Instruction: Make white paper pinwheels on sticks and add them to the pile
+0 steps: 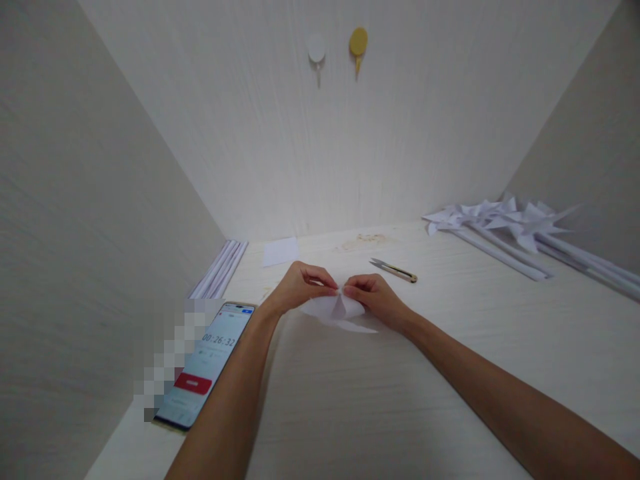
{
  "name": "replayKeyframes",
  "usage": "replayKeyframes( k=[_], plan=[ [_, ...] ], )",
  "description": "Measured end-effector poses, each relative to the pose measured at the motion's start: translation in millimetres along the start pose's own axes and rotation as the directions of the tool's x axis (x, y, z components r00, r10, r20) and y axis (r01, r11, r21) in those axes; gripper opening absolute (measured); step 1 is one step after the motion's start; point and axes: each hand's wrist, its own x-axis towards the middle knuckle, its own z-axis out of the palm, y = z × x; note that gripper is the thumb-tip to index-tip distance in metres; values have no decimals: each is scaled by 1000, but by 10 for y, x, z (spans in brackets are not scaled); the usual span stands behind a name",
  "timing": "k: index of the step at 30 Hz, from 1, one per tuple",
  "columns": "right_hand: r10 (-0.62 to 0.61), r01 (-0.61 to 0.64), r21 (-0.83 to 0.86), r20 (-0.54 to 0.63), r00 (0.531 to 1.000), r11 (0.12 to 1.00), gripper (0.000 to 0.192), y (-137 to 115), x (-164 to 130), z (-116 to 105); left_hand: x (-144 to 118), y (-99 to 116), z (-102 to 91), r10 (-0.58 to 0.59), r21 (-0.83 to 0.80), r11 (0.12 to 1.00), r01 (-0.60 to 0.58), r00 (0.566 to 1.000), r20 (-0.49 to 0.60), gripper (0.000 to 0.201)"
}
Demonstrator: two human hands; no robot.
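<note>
Between my two hands is a piece of white paper (340, 309), gathered at its top with curved flaps hanging below. My left hand (303, 287) pinches it from the left, thumb and fingers together at the gathered point. From the right, my right hand (373, 297) pinches the same spot, its fingertips almost touching those of the left. The fingertips cover whatever lies at the pinch. Just beyond my right hand, thread snips (394, 270) with pointed blades lie on the table.
A phone (207, 367) showing a running timer lies beside my left forearm. Rolled paper sticks (220, 269) and a square paper sheet (281, 252) are at the back left. Several paper pinwheels (500, 220) on sticks lie at the back right. Two hooks, white (317, 50) and yellow (359, 43), are on the wall.
</note>
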Motion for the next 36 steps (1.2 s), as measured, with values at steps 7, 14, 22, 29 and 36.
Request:
replayKeyframes(
  k=[7,14,22,29,36],
  plan=[
    [11,-10,15,-19,1000,1000,29,1,8,-4,18,-19,1,86,54,995,-87,996,7,12],
    [48,-48,6,-28,998,999,29,-21,2,8,19,-24,12,67,58,996,-69,997,30,13],
    [70,-70,18,-16,997,997,26,-66,-4,22,36,-91,22,133,119,983,-140,989,63,13],
    [13,-7,43,-138,990,999,17,16,19,-10,51,-131,60,100,133,985,-107,993,59,10],
    [-4,15,51,-196,981,999,15,41,22,-13,56,-200,99,36,153,988,-32,999,-23,10]
  ],
)
